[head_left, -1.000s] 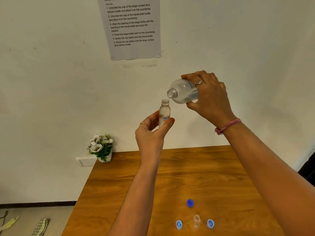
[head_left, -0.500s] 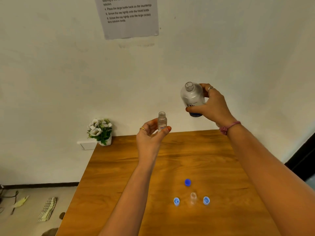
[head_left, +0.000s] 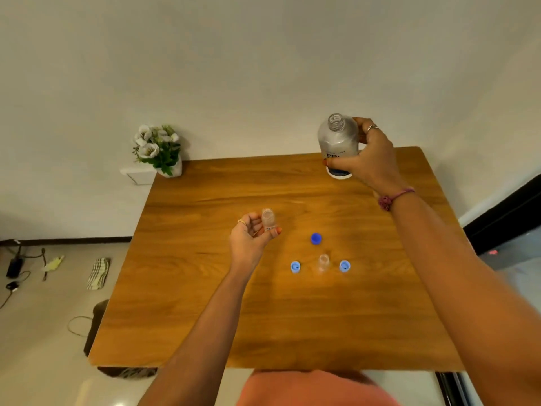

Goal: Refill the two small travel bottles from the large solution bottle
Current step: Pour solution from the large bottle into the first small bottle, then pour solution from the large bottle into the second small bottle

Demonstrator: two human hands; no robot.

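My right hand (head_left: pixel 366 158) grips the large clear solution bottle (head_left: pixel 337 142), upright and uncapped, above the far right part of the wooden table (head_left: pixel 205 317). My left hand (head_left: pixel 251 237) pinches a small uncapped travel bottle (head_left: pixel 268 219) upright over the table's middle. A second small clear travel bottle (head_left: pixel 323 262) stands open on the table, between two light blue caps (head_left: pixel 295 266) (head_left: pixel 345 265). A darker blue cap (head_left: pixel 316 238) lies just behind them.
A white pot of white flowers (head_left: pixel 159 150) sits at the table's far left corner against the wall. Cables and a checked cloth (head_left: pixel 99 273) lie on the floor to the left. A dark stool (head_left: pixel 96 323) stands beside the table's left edge.
The large bottle has been tipped back upright and carried right and down, away from the small bottle. My left hand has lowered the small bottle toward the table. The camera has tilted down.
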